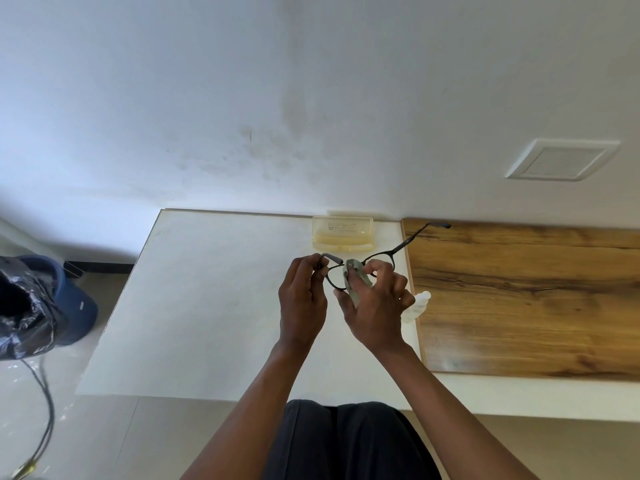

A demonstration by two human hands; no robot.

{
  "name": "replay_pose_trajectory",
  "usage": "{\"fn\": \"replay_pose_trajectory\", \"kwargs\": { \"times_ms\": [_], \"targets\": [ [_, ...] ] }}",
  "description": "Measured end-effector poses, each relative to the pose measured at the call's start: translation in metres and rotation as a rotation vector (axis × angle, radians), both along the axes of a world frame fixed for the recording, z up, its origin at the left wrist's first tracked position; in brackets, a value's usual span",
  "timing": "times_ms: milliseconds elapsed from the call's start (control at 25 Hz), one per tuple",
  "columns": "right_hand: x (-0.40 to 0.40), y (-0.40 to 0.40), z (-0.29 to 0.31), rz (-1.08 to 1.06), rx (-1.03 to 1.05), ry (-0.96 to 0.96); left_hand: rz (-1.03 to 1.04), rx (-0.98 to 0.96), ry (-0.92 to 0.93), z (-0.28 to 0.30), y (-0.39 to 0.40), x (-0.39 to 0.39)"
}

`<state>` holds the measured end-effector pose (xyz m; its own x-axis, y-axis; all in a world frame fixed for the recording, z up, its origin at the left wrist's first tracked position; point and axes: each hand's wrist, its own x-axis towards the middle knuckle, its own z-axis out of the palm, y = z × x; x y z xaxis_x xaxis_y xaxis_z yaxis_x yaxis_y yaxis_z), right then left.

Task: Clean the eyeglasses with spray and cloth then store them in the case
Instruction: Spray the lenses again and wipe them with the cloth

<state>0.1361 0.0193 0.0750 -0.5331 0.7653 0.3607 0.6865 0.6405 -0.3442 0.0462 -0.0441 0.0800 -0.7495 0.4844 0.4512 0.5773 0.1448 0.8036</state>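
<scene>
Dark-framed eyeglasses (pixel 398 249) are held above the white table (pixel 207 306), one arm sticking out to the upper right. My left hand (pixel 303 299) pinches the frame at its left end. My right hand (pixel 375 306) presses a grey-green cloth (pixel 355 275) around a lens. A pale yellow translucent case (pixel 343 233) stands open at the table's far edge by the wall. A small white spray bottle (pixel 417 304) lies on the table just right of my right hand, partly hidden by it.
A wood-grain board (pixel 536 299) covers the table's right part. A blue bin with a black bag (pixel 41 306) stands on the floor at the left, with cables (pixel 45 403) below it. A white wall plate (pixel 561 161) sits on the wall at the upper right.
</scene>
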Motion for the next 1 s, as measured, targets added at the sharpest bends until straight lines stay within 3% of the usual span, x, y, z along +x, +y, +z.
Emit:
{"fn": "replay_pose_trajectory", "kwargs": {
  "times_ms": [120,240,360,680,1000],
  "targets": [
    [-0.0004,0.0013,-0.0015,0.054,-0.147,0.014,0.007,0.002,-0.011,-0.002,0.0007,0.0011],
    [-0.0001,0.0015,-0.001,0.093,-0.16,0.076,0.017,0.019,-0.005,-0.0011,-0.0003,0.0018],
    [0.001,0.0017,-0.002,0.063,-0.083,0.12,0.025,0.025,-0.005,-0.0005,-0.0007,0.0022],
    [0.0066,0.0023,-0.0038,-0.01,0.137,-0.011,0.011,-0.002,0.002,-0.0028,-0.0023,0.001],
    [0.0031,-0.0039,-0.0031,0.11,-0.062,-0.034,0.009,-0.005,-0.004,-0.0023,-0.0035,0.0028]
  ]
}}
